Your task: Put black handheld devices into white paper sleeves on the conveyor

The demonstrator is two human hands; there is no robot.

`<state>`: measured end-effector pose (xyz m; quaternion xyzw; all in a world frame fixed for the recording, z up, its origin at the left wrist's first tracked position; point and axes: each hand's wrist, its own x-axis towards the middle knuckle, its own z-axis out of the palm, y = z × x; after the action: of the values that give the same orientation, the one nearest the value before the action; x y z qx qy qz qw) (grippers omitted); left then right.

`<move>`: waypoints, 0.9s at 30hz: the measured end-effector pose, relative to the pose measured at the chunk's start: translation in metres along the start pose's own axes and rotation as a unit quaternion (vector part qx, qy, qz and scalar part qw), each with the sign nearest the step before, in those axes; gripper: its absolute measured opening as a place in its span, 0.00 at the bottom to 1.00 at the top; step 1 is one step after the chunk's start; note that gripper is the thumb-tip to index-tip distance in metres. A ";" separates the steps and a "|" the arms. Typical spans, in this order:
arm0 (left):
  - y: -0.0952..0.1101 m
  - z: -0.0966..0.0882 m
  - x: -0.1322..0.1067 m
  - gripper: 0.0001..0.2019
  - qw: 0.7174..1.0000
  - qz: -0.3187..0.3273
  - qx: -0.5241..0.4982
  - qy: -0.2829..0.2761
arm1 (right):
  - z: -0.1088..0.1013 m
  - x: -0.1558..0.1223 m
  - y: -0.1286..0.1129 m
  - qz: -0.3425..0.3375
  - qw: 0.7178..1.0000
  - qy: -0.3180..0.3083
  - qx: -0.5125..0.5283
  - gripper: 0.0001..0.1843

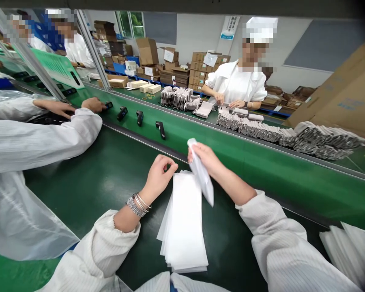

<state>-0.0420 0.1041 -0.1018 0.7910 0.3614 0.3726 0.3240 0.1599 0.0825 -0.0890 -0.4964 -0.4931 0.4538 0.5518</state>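
Note:
A stack of flat white bags [185,227] lies lengthwise on the dark green bench in front of me. My right hand [203,157] is closed on one white bag [201,173], lifted above the stack's far end and hanging tilted. My left hand [158,175] is curled at the stack's top left corner, thumb and fingers pinched together near the top sheet; I cannot make out whether it grips anything. Silver bracelets circle my left wrist.
A green conveyor [261,162] runs across, carrying small black devices [160,129]. A co-worker's white sleeve [33,142] reaches in at left. Across the belt a person in white [237,85] handles grey pouches [292,136]. More white bags [349,249] lie at right. Cardboard boxes [343,93] stand behind.

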 end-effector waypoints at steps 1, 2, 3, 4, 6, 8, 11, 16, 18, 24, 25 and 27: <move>-0.004 0.001 -0.001 0.08 0.999 -0.015 0.030 -0.028 | -0.016 0.013 -0.001 -0.016 0.997 0.050 -0.062 0.17; -0.008 0.002 -0.002 0.09 0.996 -0.028 0.061 -0.055 | -0.031 0.027 -0.001 -0.022 0.986 0.089 -0.142 0.16; -0.011 0.004 -0.004 0.12 0.992 -0.038 0.089 -0.080 | -0.046 0.042 0.000 -0.025 0.963 0.123 -0.238 0.16; -0.012 0.006 -0.005 0.14 0.988 -0.041 0.112 -0.100 | -0.057 0.055 0.003 -0.019 0.930 0.145 -0.338 0.15; -0.013 0.010 -0.007 0.10 0.982 -0.031 0.139 -0.124 | -0.066 0.080 0.012 -0.009 0.847 0.153 -0.509 0.14; -0.012 0.014 -0.008 0.04 0.981 -0.008 0.143 -0.133 | -0.053 0.101 0.023 -0.020 0.790 0.124 -0.601 0.12; -0.010 0.016 -0.008 0.06 0.981 0.011 0.148 -0.125 | -0.008 0.130 0.037 -0.045 0.794 0.059 -0.603 0.20; -0.012 0.013 -0.010 0.06 0.978 -0.002 0.175 -0.116 | 0.048 0.172 0.055 0.026 0.879 0.057 -0.473 0.29; -0.013 0.012 -0.011 0.10 0.974 -0.018 0.188 -0.126 | 0.047 0.181 0.061 0.044 0.911 0.079 -0.401 0.29; -0.015 0.014 -0.008 0.13 0.971 0.014 0.188 -0.150 | 0.011 0.133 0.060 0.017 0.980 0.063 -0.187 0.37; -0.015 0.014 -0.008 0.16 0.970 0.029 0.197 -0.143 | 0.005 0.114 0.056 -0.009 0.993 0.042 -0.114 0.41; -0.015 0.014 -0.007 0.17 0.968 0.054 0.203 -0.134 | -0.002 0.075 0.045 -0.054 0.999 0.001 0.008 0.51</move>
<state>-0.0381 0.1029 -0.1233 0.9012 0.3397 0.1986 0.1815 0.1695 0.1611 -0.1266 -0.4653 -0.5148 0.4270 0.5798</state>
